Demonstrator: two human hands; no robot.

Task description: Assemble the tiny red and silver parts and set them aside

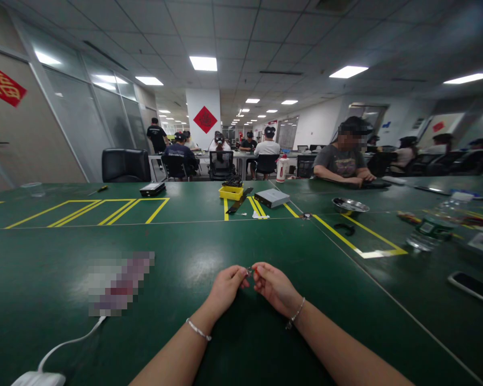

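Directly between hands [227, 284] [274, 287]: small object [249, 271]

Near the table's [177, 241] far edge, a tray [230, 194] holds cables [233, 181], a box [272, 199] just to its right. Further right, a bottle [429, 230] stands between a bowl [350, 206], behind left, and a phone [475, 287], before right. Before the tray, a small part [249, 271] sits between left hand [227, 285] and right hand [276, 288].

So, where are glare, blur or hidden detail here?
Head view: ceiling light burnt white, pale sheen on green table; head view: blocky pixels cover the left-side item; head view: small item between left hand and right hand too indistinct to identify.
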